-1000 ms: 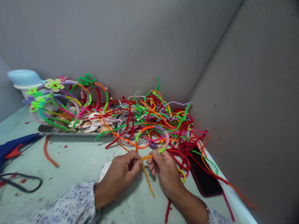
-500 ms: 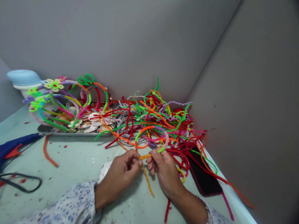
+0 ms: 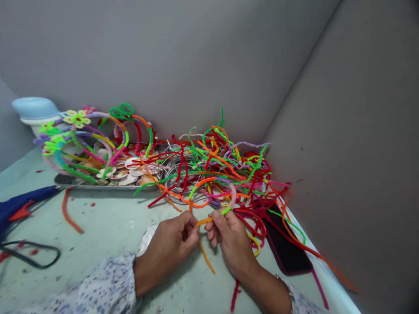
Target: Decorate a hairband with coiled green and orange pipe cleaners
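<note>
My left hand (image 3: 171, 244) pinches an orange-yellow pipe cleaner (image 3: 204, 221) with thumb and fingertips, and its loose tail hangs down below the fingers. On the other side, my right hand (image 3: 233, 241) is closed on a hoop (image 3: 233, 191) wrapped in orange, green, lilac and pink pipe cleaner. The yellow strand is wound along the hoop's near side, between the two hands. Part of the hoop is hidden by my fingers. A crumpled silvery-white piece (image 3: 148, 238) lies partly behind my left hand.
Behind the hands is a heap of coloured pipe cleaners (image 3: 227, 153) with coiled wire (image 3: 176, 167). A metal tray (image 3: 104, 186) of shells and finished headbands (image 3: 105, 115) stands left. A blue glue gun (image 3: 18, 202), a phone (image 3: 289, 249) and a blue-lidded container (image 3: 35, 108) surround the work.
My left hand has turned slightly and its fingers have closed further round the yellow strand. The hanging tail has shifted a little. My right hand stays in place on the hoop.
</note>
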Tool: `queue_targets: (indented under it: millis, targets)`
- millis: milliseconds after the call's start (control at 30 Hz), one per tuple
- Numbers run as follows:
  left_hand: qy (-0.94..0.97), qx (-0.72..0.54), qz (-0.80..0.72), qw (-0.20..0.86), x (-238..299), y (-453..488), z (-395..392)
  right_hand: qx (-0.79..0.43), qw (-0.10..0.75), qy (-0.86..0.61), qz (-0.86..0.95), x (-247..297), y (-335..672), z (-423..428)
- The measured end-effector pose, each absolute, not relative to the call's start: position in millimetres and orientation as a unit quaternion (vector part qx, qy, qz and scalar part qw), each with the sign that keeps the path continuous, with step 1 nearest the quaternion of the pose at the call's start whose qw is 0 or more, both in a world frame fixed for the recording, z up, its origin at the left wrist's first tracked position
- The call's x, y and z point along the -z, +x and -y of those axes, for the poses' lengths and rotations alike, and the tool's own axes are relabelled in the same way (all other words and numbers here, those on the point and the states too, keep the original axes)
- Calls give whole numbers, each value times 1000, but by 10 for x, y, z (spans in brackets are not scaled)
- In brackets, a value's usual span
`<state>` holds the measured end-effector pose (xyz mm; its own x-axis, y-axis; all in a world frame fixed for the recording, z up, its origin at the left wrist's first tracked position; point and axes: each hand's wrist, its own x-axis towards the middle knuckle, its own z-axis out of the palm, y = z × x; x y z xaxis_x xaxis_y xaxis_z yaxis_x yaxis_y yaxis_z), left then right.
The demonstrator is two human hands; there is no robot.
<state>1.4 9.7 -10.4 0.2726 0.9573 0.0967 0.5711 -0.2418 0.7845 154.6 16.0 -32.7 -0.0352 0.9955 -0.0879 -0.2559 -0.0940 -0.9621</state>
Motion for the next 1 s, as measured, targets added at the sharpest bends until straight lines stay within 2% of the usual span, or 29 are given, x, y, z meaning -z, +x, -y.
queue_targets:
  millis: [267,600,1000]
  targets:
    - [761,-269,-529,263,98,7,-103,-605,533,-445,390,317,1540,-162]
    - [760,-294,-507,280,118,-6,-58,-626,549,-426,353,310,1544,-157]
    - [829,-284,-467,118,108,-44,-85,-637,546,-428,336,289,1534,-149]
